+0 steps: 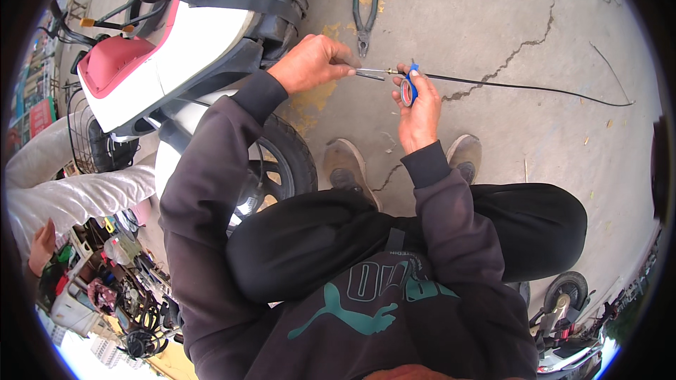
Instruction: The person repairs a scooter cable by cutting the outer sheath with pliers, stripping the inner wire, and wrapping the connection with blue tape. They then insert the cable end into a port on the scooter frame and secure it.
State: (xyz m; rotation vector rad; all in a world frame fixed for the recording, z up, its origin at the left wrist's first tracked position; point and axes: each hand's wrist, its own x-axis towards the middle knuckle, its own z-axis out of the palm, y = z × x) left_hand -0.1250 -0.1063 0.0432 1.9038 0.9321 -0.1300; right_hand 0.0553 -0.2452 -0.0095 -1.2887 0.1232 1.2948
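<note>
My left hand (317, 63) pinches the end of a cable piece beside the scooter, with a short dark rod or tube (371, 75) sticking out from its fingertips. In my right hand (420, 105) is a roll of blue tape (409, 91), and its fingers also hold the black-sheathed cable (486, 83) near a brass-coloured fitting (391, 71). Bare metal cable spans the gap between both hands. From my right hand the black sheath runs off to the right, ending in a thin bent wire (612, 71). Pliers with dark handles (364, 26) lie on the ground beyond my hands.
A white and pink scooter (211, 26) stands at the left, its wheel (296, 158) close to my left arm. Another person's light trousers (90, 184) and hand (43, 245) are at the far left, above cluttered parts (127, 285). Cracked concrete (528, 16) lies ahead.
</note>
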